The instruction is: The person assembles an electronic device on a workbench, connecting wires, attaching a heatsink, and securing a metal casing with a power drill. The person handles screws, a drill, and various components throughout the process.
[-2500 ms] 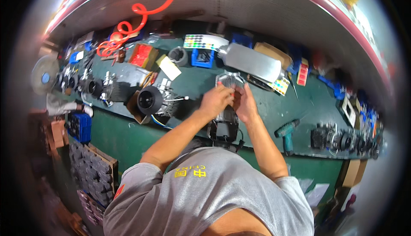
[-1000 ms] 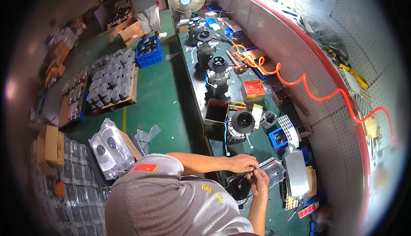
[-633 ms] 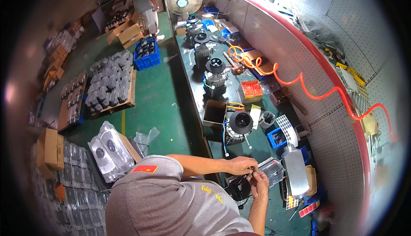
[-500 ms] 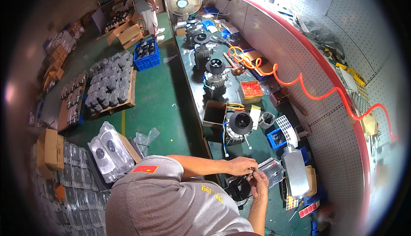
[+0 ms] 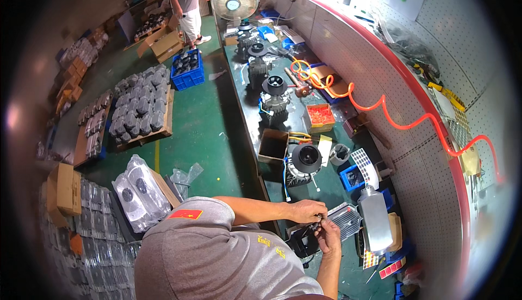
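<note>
My left hand and my right hand meet over the near end of the bench, fingertips pinched together. Between them is a small dark piece, too small to name and mostly covered by the fingers. Just below the hands sits a black housing, partly hidden by my sleeve and wrists. A silver finned metal body lies beside the right fingers. Farther right rests a smooth silver metal casing. Beyond my left hand stands a motor-like unit with a round black fan top.
Similar black-topped units line the bench. Nearby are an open carton, a box of red parts, a blue tray and a hammer. An orange coiled hose hangs along the pegboard. Plastic-wrapped parts stand at left.
My hands stay almost in place, with the fingers shifting slightly around the small piece. In the background, the standing person has turned and changed arm and leg position.
</note>
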{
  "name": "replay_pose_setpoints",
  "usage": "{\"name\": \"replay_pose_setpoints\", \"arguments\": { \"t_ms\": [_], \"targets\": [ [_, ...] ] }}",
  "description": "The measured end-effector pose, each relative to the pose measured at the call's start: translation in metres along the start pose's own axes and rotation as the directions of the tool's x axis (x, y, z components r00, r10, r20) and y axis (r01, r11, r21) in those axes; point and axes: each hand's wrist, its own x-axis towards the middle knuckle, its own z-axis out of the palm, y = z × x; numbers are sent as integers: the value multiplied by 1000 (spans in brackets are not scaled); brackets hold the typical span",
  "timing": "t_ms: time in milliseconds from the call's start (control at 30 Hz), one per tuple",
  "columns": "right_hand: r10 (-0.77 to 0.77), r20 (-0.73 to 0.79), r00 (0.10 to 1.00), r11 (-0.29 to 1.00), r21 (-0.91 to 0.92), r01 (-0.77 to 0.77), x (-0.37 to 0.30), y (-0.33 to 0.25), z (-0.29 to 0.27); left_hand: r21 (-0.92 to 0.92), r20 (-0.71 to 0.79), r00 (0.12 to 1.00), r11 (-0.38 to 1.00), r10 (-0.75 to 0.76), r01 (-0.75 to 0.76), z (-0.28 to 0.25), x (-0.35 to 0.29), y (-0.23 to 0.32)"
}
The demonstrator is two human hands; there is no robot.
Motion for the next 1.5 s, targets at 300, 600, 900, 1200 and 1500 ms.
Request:
{"name": "replay_pose_setpoints", "arguments": {
  "t_ms": [300,600,900,1200,1500],
  "targets": [
    [-18,-65,998,982,184,29,4,8,7,-61,65,997,997,-36,40,-5,8,-11],
    [-131,48,990,982,142,123,-2,-7,24,-798,298,881,411,-367,441,11,5,-25],
    [-139,-30,990,988,-74,136,-14,-11,1,-710,502,795,364,-340,604,10,17,-25],
    [-291,-352,890,951,-9,308,-21,-8,-32,-650,450,754,404,-478,644,47,69,-16],
    [-338,-687,644,888,-5,461,-19,-17,-82,-572,423,728,464,-540,677,113,138,4]
  ]
}}
